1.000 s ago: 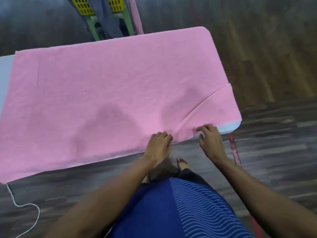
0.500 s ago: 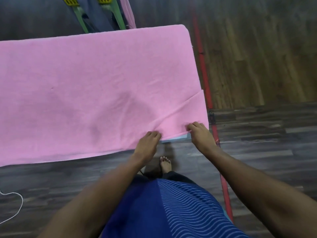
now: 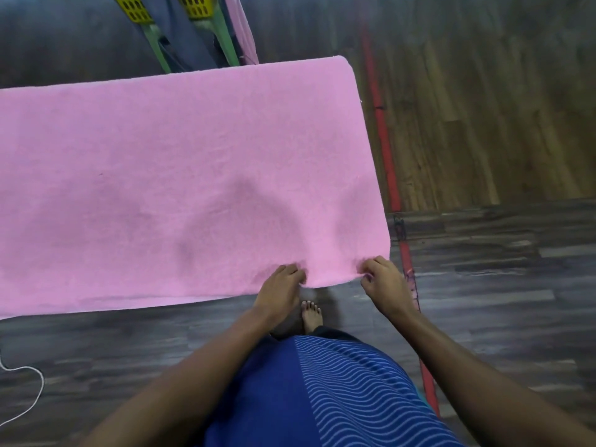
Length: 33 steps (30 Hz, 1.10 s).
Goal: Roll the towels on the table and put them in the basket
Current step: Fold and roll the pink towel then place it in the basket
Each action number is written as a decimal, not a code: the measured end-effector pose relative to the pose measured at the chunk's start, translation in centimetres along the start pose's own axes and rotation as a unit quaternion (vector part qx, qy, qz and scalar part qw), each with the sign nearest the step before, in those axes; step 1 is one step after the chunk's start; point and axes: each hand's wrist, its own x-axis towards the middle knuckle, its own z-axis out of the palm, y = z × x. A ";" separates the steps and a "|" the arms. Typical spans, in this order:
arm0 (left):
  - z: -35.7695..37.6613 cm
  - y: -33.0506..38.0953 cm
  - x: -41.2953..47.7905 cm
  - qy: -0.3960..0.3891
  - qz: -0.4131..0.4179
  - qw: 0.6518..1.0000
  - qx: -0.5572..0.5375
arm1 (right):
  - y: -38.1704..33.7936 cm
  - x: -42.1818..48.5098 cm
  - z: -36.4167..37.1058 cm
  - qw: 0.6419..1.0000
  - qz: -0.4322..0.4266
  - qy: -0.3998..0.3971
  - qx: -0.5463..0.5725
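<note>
The diagonal fold at the towel's (image 3: 193, 188) lower-right corner is gone; it now lies flat across the left and centre of the frame. The left hand (image 3: 280, 288) and right hand (image 3: 383, 282) each pinch its near edge, so rolling can probably start.

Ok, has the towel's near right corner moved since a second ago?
Yes. The near right corner of the pink towel has spread rightward and now covers the table corner that lay bare earlier; the diagonal crease is gone.
</note>
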 end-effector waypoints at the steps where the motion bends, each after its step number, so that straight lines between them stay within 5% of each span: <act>1: -0.1 -0.1 0.1 -0.010 0.002 1.000 -0.006 | -0.1 0.0 -0.2 1.000 0.007 -0.007 -0.006; 7: -1.2 -0.4 0.6 -0.063 0.011 0.997 -0.034 | -2.7 0.1 -0.7 0.995 0.034 -0.076 -0.054; 20: -12.4 -14.5 -11.8 0.153 -0.143 0.976 -0.052 | -26.8 1.7 8.0 0.986 -0.097 -0.135 0.004; 33: -19.2 -32.7 -37.1 0.344 -0.402 0.845 -0.075 | -55.5 -5.4 23.5 0.910 -0.298 -0.285 -0.039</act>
